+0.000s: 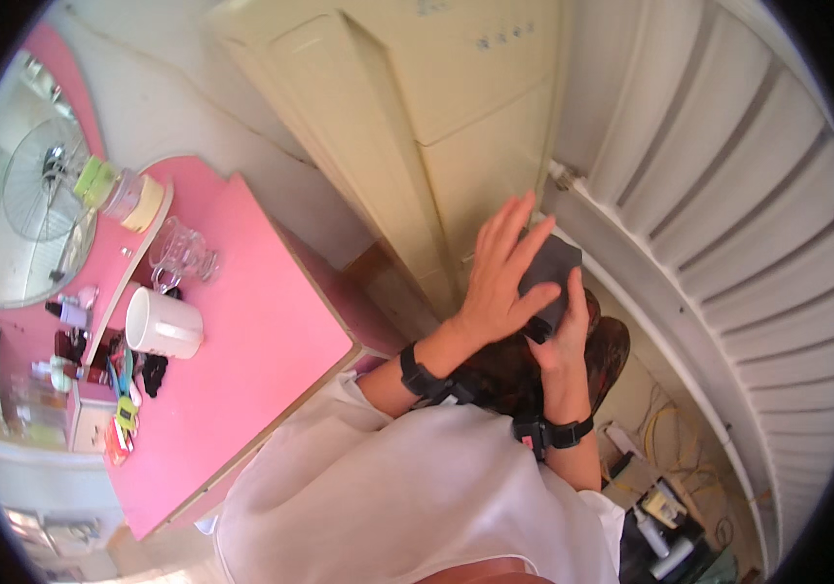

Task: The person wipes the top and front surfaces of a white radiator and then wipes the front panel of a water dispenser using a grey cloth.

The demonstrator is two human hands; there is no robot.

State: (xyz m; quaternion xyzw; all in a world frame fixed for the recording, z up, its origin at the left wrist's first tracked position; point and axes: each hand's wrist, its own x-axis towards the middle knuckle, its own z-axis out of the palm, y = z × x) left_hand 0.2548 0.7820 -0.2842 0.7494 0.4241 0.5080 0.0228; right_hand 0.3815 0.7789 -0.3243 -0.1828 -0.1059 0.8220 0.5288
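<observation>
My right hand (565, 332) holds a dark grey box-like object (561, 257) over my lap, with the thumb along its side. A small black part (537, 330) shows at its lower edge; I cannot tell what it is. My left hand (501, 281) is spread with fingers apart and overlaps the object's left side. Whether it touches the object cannot be told. To the left, a white mug (165, 323) and a clear glass mug (181, 252) stand on a pink dressing table (278, 306).
A cream floor-standing cabinet unit (358, 139) stands ahead. A white ribbed radiator (723, 219) curves along the right. Cables (669, 438) and a dark bin-like container (669, 536) are low at right. Stacked jars (121, 193) sit on the table's shelf beside a mirror (30, 175).
</observation>
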